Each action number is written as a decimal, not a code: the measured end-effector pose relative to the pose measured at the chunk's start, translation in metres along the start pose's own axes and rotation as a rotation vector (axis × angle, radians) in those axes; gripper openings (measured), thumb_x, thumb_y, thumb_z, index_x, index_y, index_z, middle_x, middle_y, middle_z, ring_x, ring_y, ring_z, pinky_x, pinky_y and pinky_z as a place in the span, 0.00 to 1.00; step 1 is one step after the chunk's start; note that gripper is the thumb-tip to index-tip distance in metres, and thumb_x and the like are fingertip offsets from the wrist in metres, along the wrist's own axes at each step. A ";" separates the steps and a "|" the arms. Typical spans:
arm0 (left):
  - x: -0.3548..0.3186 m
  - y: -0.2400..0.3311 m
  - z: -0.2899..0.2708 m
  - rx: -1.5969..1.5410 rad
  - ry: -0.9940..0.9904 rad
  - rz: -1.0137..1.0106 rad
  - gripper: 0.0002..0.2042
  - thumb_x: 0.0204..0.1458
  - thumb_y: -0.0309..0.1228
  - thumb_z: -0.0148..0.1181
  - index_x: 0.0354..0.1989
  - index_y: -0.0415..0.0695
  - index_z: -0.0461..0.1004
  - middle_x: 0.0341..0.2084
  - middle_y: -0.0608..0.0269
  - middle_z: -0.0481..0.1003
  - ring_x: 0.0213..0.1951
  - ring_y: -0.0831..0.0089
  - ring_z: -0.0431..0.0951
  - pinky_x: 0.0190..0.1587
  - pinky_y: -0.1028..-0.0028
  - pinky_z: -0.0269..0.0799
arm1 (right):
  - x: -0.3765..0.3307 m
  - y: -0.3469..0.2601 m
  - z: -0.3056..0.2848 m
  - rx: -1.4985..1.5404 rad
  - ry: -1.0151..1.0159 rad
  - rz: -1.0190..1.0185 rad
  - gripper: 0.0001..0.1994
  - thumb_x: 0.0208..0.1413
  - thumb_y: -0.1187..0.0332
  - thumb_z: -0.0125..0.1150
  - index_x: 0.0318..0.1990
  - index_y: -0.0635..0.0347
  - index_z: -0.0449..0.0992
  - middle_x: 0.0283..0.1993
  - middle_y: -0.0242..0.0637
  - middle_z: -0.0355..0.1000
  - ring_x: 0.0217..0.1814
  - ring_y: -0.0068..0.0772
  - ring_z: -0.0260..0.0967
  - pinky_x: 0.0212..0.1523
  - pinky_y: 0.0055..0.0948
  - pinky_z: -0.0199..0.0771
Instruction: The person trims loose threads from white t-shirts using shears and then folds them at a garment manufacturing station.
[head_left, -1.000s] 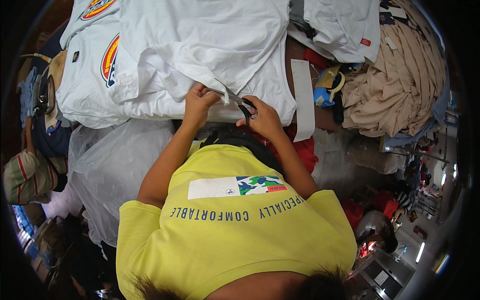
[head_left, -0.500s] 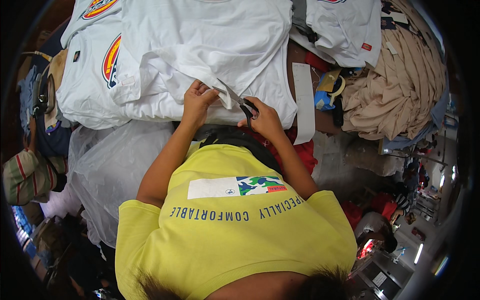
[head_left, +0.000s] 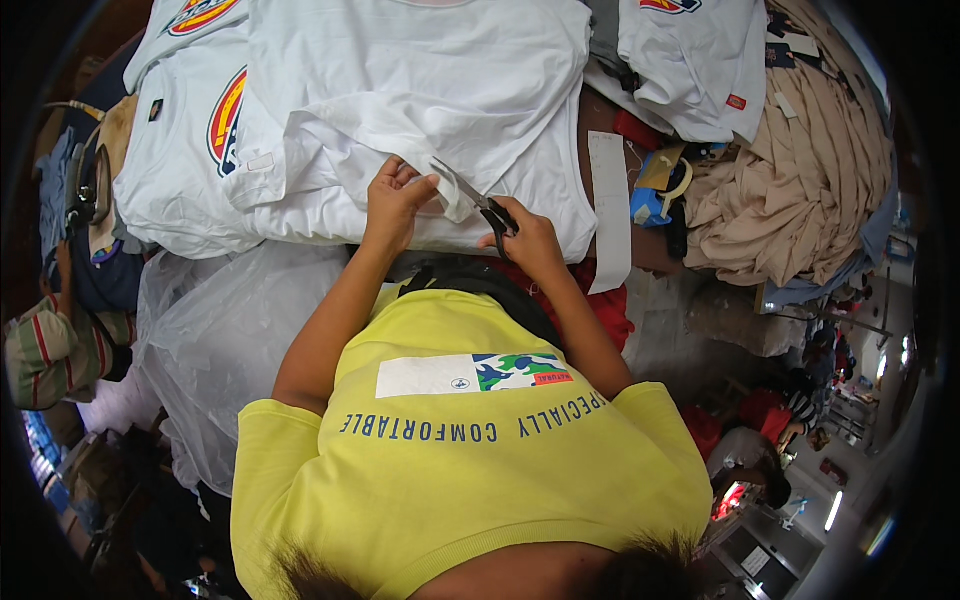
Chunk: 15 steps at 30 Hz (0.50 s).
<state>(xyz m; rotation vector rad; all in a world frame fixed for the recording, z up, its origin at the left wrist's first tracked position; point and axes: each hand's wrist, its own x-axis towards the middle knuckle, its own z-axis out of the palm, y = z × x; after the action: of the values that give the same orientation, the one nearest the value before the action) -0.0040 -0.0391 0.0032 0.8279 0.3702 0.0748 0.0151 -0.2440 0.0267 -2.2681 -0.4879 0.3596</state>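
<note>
A white T-shirt (head_left: pixel 430 90) lies spread on the work table in front of me, on top of other white shirts with round red and yellow prints (head_left: pixel 225 120). My left hand (head_left: pixel 395 200) pinches a fold of the white fabric near its lower edge. My right hand (head_left: pixel 525 235) holds a pair of scissors (head_left: pixel 470 195) by their dark handles, the metal blades pointing up-left at the pinched fabric beside my left fingers. My yellow shirt (head_left: pixel 460 450) fills the lower middle of the view.
A heap of beige garments (head_left: pixel 790 170) lies at the right, beside a white folded shirt (head_left: pixel 695 60). A long white paper strip (head_left: pixel 608 210) hangs over the table edge near a blue tape roll (head_left: pixel 650 205). Clear plastic bags (head_left: pixel 210 340) sit at my left.
My hands have lifted slightly toward the shirt, and the scissor blades now show clearly, pointing at the fabric fold held by my left hand.
</note>
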 end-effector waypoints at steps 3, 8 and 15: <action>-0.001 -0.001 -0.001 0.022 -0.020 0.015 0.18 0.44 0.17 0.58 0.44 0.38 0.64 0.36 0.60 0.73 0.37 0.73 0.74 0.40 0.76 0.73 | 0.008 -0.018 -0.003 -0.041 -0.004 -0.007 0.31 0.28 0.57 0.73 0.45 0.53 0.69 0.21 0.37 0.65 0.23 0.38 0.66 0.26 0.33 0.66; -0.007 0.009 0.008 0.046 -0.005 -0.008 0.16 0.45 0.16 0.56 0.42 0.40 0.63 0.34 0.63 0.73 0.36 0.73 0.75 0.41 0.74 0.73 | 0.012 -0.023 -0.005 -0.057 -0.056 0.065 0.30 0.30 0.57 0.73 0.45 0.53 0.69 0.24 0.39 0.68 0.25 0.39 0.69 0.27 0.33 0.67; 0.006 0.008 -0.005 -0.045 0.026 0.013 0.18 0.44 0.17 0.58 0.45 0.38 0.63 0.36 0.60 0.73 0.36 0.74 0.74 0.40 0.75 0.73 | 0.007 -0.013 0.001 -0.033 -0.028 0.039 0.29 0.32 0.59 0.72 0.45 0.53 0.69 0.27 0.42 0.71 0.28 0.41 0.71 0.29 0.34 0.68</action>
<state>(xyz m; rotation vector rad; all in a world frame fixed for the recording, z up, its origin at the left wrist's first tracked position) 0.0009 -0.0287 0.0045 0.7858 0.3860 0.1053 0.0173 -0.2322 0.0346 -2.3096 -0.4670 0.4067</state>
